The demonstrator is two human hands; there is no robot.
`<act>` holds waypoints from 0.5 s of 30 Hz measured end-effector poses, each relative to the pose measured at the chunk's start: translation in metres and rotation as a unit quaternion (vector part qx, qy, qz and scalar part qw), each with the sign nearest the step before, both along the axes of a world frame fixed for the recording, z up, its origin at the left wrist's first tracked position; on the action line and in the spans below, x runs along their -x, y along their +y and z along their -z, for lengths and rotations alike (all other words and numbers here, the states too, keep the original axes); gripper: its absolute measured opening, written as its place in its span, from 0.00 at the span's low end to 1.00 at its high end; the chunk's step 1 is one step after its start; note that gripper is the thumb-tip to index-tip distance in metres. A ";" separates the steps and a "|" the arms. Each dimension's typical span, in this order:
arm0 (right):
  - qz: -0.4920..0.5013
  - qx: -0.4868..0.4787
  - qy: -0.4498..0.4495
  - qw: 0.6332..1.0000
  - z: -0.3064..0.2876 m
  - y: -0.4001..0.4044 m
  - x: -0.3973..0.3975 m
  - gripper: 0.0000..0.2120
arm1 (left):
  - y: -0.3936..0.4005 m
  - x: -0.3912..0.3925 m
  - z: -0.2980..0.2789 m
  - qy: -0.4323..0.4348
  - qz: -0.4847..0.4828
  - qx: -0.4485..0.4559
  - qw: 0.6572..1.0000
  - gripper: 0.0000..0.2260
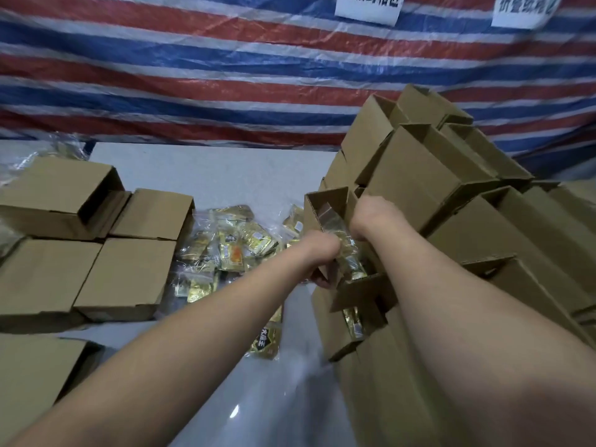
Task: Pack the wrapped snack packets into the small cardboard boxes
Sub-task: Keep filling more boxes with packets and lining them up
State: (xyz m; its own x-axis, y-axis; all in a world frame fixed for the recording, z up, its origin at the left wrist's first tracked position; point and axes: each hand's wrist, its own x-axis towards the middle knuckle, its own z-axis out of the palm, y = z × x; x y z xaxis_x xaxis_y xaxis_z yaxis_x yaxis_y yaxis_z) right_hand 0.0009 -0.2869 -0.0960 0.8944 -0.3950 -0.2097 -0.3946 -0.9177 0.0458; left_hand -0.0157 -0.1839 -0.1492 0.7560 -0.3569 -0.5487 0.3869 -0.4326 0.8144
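A small open cardboard box (325, 204) stands in front of me with gold wrapped packets showing inside it. My left hand (319, 256) grips the box's near side from below, thumb curled under. My right hand (371, 217) is curled over the box's right flap, its fingers hidden behind the cardboard. A loose heap of gold snack packets (232, 250) in clear wrap lies on the grey table (206, 169) left of the box. One more packet (266, 341) lies nearer to me.
Closed small boxes (129, 279) sit in rows on the left. A tall stack of empty open boxes (451, 188) fills the right side. A red, white and blue striped tarp (193, 75) hangs behind the table, with two white paper signs on it.
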 end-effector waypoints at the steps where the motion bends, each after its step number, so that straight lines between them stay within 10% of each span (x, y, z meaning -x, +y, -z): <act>1: 0.008 0.010 0.007 1.000 0.001 -0.004 0.001 0.16 | -0.007 0.002 0.000 0.003 0.012 -0.003 1.000 0.11; 15: 0.059 0.056 0.110 0.991 0.027 -0.017 0.010 0.19 | -0.051 0.014 0.019 0.096 0.081 0.016 0.992 0.15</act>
